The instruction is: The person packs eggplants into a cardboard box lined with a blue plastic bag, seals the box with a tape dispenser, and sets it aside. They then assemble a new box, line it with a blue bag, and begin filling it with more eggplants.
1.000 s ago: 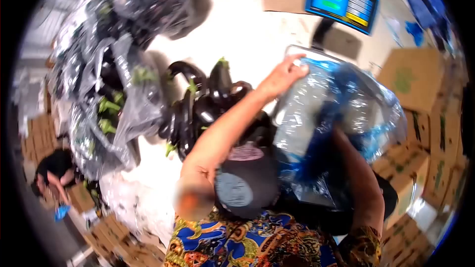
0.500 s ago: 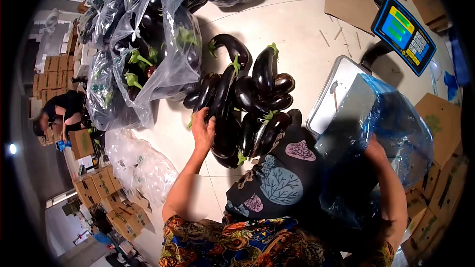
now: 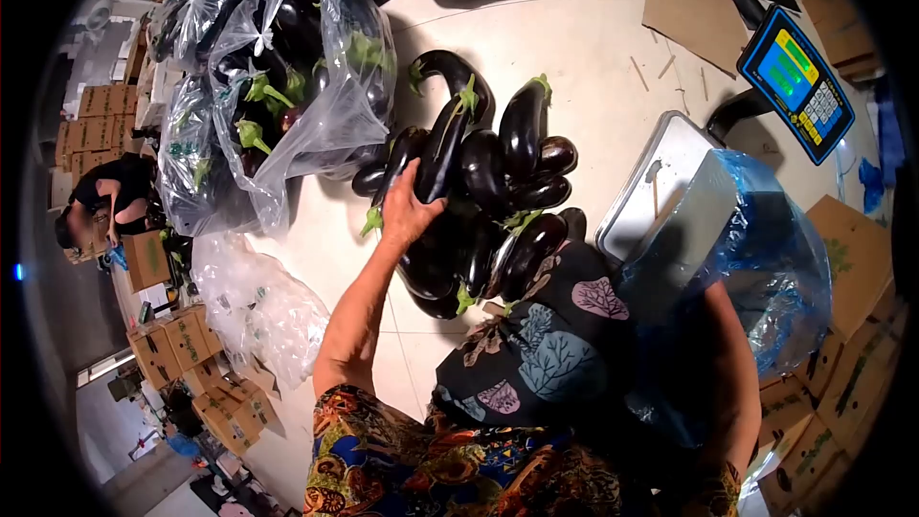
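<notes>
A heap of glossy dark eggplants [image 3: 483,172] with green stems lies on the pale floor in front of me. My left hand [image 3: 412,213] is on the heap's near left side, its thumb and fingers closed around the lower part of a long eggplant [image 3: 442,148]. On the right, a clear blue plastic bag [image 3: 780,258] hangs open beside my knee. My right hand [image 3: 710,299] is at the bag's edge and holds it up; its fingers are mostly hidden by the film and shadow.
A scale platform [image 3: 620,215] with a lit display [image 3: 795,81] stands at the right. Large clear bags of eggplants [image 3: 287,86] stand at the left, above crumpled plastic [image 3: 254,302]. Cardboard [image 3: 694,5] lies at the back. Another person [image 3: 115,196] bends over boxes at far left.
My left hand has moved up and slightly right over the heap, and its grasp now spans the long eggplant. My right hand and the blue bag have shifted only slightly.
</notes>
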`<act>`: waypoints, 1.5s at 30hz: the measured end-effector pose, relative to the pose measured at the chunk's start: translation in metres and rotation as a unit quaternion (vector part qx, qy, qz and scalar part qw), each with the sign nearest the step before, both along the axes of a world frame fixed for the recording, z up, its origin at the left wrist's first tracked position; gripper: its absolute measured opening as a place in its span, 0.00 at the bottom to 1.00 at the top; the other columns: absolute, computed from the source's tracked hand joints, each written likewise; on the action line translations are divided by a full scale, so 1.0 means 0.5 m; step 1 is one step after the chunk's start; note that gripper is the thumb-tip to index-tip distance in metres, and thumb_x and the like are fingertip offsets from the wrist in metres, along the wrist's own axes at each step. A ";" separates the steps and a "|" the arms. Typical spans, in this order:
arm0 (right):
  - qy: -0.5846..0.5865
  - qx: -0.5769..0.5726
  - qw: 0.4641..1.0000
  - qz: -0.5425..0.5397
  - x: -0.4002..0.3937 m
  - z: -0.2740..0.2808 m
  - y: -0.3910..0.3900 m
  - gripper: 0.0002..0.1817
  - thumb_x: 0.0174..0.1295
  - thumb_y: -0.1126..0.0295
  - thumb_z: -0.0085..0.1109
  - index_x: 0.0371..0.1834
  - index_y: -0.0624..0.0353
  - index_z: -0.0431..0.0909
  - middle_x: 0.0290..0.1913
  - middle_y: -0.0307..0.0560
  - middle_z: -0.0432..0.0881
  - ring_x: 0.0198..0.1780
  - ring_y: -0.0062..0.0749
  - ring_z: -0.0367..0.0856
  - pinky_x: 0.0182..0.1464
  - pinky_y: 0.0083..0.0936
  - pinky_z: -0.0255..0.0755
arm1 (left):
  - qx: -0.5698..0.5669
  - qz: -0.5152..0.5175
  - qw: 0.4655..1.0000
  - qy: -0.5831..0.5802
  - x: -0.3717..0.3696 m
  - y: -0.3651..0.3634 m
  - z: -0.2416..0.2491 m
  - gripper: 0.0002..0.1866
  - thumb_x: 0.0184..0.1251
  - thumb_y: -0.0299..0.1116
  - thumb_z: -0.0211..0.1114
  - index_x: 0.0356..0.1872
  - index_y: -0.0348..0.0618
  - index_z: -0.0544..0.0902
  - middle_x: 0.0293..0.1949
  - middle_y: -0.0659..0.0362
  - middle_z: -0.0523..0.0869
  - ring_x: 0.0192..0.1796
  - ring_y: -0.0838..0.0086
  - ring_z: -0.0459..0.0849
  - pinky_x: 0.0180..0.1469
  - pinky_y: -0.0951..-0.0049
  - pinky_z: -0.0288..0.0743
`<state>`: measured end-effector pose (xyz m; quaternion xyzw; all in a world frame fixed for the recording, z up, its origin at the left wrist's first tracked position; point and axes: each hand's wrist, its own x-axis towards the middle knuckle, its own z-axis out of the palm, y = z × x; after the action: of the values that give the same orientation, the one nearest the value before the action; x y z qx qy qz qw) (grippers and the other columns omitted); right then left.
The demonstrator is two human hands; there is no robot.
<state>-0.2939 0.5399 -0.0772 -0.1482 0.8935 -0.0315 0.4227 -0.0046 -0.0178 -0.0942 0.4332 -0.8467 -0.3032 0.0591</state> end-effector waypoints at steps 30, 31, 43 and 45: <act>-0.023 -0.050 0.994 0.093 -0.125 -0.032 -0.203 0.24 0.61 0.65 0.56 0.61 0.58 0.75 0.66 0.54 0.72 0.65 0.54 0.70 0.68 0.36 0.62 | 0.053 0.367 0.928 0.037 0.246 0.162 -0.112 0.47 0.53 0.45 0.78 0.68 0.31 0.62 0.59 0.43 0.73 0.60 0.58 0.73 0.63 0.61 0.68; -0.030 -0.063 0.991 0.116 -0.122 -0.014 -0.244 0.24 0.61 0.65 0.56 0.61 0.59 0.75 0.67 0.55 0.72 0.65 0.54 0.70 0.69 0.36 0.62 | 0.071 0.399 0.913 0.041 0.241 0.165 -0.129 0.50 0.51 0.46 0.80 0.69 0.30 0.61 0.59 0.43 0.73 0.60 0.58 0.73 0.64 0.62 0.68; -0.059 0.018 0.975 0.214 -0.016 0.233 -0.333 0.19 0.64 0.62 0.61 0.52 0.63 0.78 0.53 0.64 0.78 0.60 0.59 0.71 0.66 0.41 0.65 | 0.752 0.335 0.472 0.316 0.237 0.239 0.108 0.34 0.70 0.56 0.51 0.67 0.41 0.70 0.59 0.47 0.80 0.55 0.55 0.83 0.59 0.55 0.79; -0.015 -0.057 0.974 0.220 -0.012 0.239 -0.304 0.18 0.63 0.61 0.62 0.50 0.64 0.78 0.50 0.62 0.80 0.58 0.55 0.72 0.64 0.39 0.66 | 0.749 0.277 0.526 0.293 0.243 0.257 0.172 0.34 0.70 0.50 0.54 0.71 0.39 0.66 0.61 0.45 0.78 0.58 0.60 0.82 0.62 0.58 0.78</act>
<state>-0.2997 0.3877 0.0421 -0.3647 0.8293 0.0091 0.4233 0.1169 0.1108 -0.0084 0.4178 -0.0808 -0.9041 0.0386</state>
